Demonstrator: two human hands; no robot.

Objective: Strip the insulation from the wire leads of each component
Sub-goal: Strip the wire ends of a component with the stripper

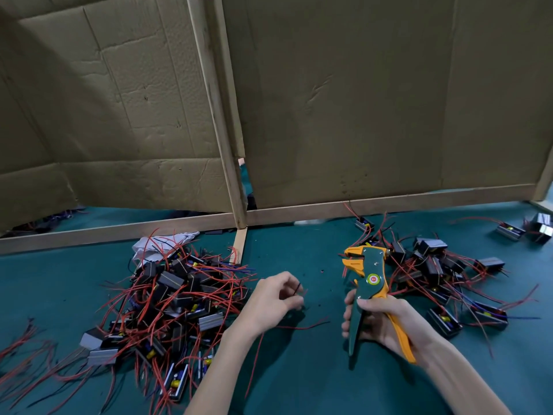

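Note:
My right hand [386,320] grips the handles of a green and orange wire stripper [369,283], held upright with its jaws pointing left. Left of it, my left hand [273,298] pinches thin wire leads [296,288], one black and one red, with curled fingers just above the table. A red wire [302,327] trails from under that hand across the green mat. A big pile of black components with red wires [176,298] lies to the left. A smaller spread of components [434,271] lies to the right, behind the stripper.
Cardboard walls [359,100] on a wooden frame [227,145] close off the back of the green table [299,369]. A white cloth [155,244] lies behind the left pile. Loose components [511,230] sit at the far right. Red wires [21,345] reach in from the left edge.

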